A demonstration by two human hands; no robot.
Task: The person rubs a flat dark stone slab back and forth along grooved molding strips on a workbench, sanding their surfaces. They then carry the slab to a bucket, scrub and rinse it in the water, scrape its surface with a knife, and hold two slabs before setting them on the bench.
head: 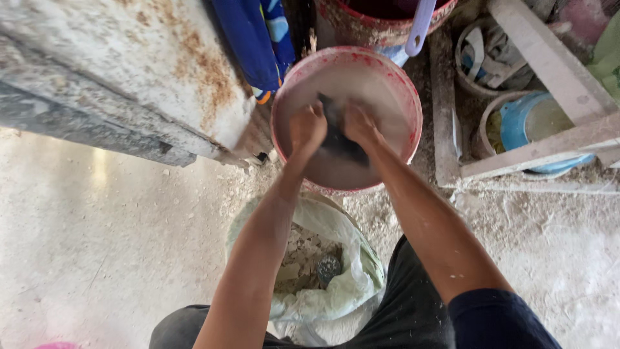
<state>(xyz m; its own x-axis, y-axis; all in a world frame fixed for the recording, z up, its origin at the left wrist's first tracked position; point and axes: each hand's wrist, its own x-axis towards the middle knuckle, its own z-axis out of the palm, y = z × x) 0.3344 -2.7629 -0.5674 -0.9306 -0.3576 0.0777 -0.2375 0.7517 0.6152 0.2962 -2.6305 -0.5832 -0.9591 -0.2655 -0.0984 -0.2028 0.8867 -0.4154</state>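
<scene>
A red-rimmed bucket (pixel 400 90) of cloudy grey water stands on the floor ahead of me. Both my arms reach into it. My left hand (pixel 305 128) and my right hand (pixel 359 125) are closed side by side on a dark wet cloth (pixel 339 143), which hangs between them just above or at the water. Part of the cloth is hidden by my fingers.
An open pale green sack (pixel 352 274) with rubble sits between my knees. A stained slab (pixel 129 71) leans at the left. Behind the bucket stands another red bucket (pixel 361 29) with a lilac handle (pixel 418 26). Wooden beams (pixel 549 64) and small tubs lie at the right.
</scene>
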